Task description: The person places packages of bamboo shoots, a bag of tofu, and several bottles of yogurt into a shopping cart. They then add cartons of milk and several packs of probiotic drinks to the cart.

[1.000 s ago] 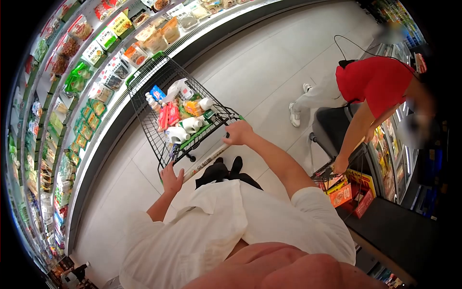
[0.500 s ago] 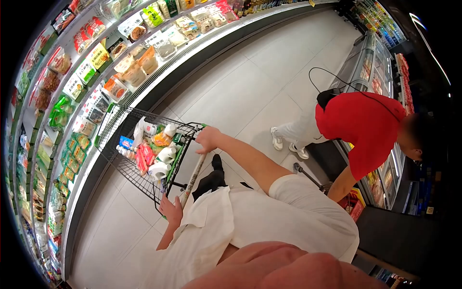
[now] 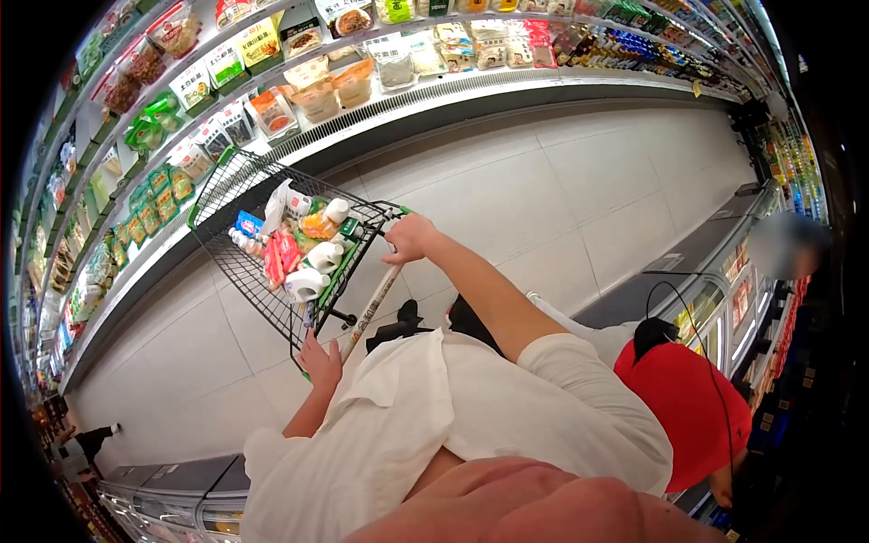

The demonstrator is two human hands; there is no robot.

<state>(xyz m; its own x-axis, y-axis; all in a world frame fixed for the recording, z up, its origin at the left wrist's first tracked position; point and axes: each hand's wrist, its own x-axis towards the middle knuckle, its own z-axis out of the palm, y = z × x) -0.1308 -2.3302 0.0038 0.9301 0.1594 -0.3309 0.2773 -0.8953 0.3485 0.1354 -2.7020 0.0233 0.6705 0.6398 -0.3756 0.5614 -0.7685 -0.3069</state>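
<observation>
A black wire shopping cart point(image 3: 244, 271) with green trim stands in front of me, angled toward the shelves. My right hand point(image 3: 412, 237) is closed around the far end of its pale handle bar point(image 3: 371, 312). At the near end of the bar, my left hand point(image 3: 321, 360) rests against the cart's corner, fingers stretched and thumb apart. Inside the basket lie white jugs point(image 3: 308, 285), red-pink packages point(image 3: 282, 258), an orange package point(image 3: 317, 224), a blue package point(image 3: 249, 223) and a white bag point(image 3: 288, 206).
Refrigerated shelves point(image 3: 317, 136) of packaged foods curve along the left and far side. To my right, a person in a red shirt point(image 3: 683, 412) stands close by chest freezers point(image 3: 715, 321). Pale floor tiles point(image 3: 543, 199) run along the aisle. Another person point(image 3: 81, 452) is at far left.
My view has turned to the right. The person in red now appears lower and closer to my right side. Both hands keep their places at the cart handle.
</observation>
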